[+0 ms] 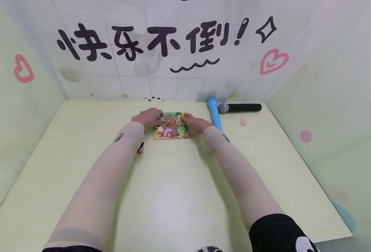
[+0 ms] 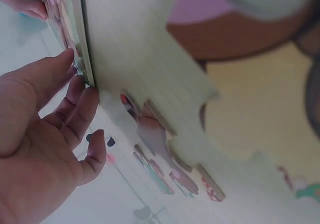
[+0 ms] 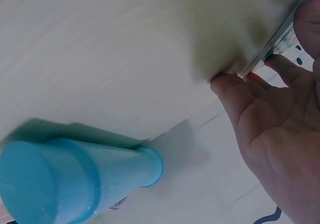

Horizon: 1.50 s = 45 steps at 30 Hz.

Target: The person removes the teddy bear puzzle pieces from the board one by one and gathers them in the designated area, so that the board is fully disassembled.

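Note:
A bear puzzle board (image 1: 170, 130) lies toward the back of the table, between both hands. My left hand (image 1: 148, 117) holds its upper left part; in the left wrist view the thumb rests over the face and the fingertips (image 2: 90, 96) meet a corner. With my right hand (image 1: 196, 123) I grip the right edge, and the right wrist view has thumb and fingers (image 3: 227, 83) around that thin side. Loose puzzle pieces (image 2: 160, 139) lie beside the left hand, and a large brown and yellow piece (image 2: 250, 103) sits close to the left wrist camera.
Right of the board lies a blue toy microphone (image 1: 215, 113), with a black microphone (image 1: 245, 107) by its head along the back wall. A small pink object (image 1: 243, 121) is in front of the black one. My left forearm partly covers another piece (image 1: 140, 150).

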Motion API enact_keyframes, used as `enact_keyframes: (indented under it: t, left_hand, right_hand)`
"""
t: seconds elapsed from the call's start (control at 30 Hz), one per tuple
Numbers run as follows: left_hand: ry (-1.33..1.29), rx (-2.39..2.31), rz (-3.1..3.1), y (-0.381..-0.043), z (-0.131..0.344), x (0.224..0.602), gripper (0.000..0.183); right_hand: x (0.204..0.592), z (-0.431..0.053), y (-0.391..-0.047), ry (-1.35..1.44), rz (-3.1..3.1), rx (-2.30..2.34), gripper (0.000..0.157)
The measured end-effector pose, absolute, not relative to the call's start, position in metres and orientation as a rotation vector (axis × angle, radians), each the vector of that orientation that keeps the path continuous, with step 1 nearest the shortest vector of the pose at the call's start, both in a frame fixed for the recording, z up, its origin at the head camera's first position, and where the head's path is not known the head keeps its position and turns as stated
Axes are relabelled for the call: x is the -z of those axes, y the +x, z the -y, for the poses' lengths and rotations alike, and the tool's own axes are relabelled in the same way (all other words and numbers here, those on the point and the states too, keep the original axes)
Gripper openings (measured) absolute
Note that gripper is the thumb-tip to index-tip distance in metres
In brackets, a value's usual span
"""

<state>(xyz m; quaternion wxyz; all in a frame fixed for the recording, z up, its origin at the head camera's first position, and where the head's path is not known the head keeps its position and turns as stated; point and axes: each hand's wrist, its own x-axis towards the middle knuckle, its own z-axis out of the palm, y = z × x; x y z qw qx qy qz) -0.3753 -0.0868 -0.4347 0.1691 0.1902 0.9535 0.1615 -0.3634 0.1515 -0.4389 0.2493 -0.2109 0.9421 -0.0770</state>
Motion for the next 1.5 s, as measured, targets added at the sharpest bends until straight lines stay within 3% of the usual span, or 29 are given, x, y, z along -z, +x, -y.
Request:
enact_keyframes:
  t: [0.57, 0.87, 1.03, 1.5]
  left_hand:
    - [0.515, -0.707, -2.673, -0.382, 0.078, 0.436, 0.024]
    - [0.494, -0.732, -2.661, -0.387, 0.071, 0.441, 0.051]
    - [0.572, -0.693, -2.702, -0.386, 0.072, 0.44, 0.044]
    - [0.45, -0.726, -2.739, -0.39, 0.072, 0.44, 0.053]
  right_hand:
    - [0.433, -0.15, -0.361, -0.571, -2.563, 0.204, 0.09]
    - [0.438, -0.151, -0.365, -0.539, -2.56, 0.188, 0.088]
    - [0.439, -0.151, -0.365, -0.533, -2.564, 0.202, 0.09]
    - [0.434, -0.151, -0.364, -0.545, -2.558, 0.189, 0.093]
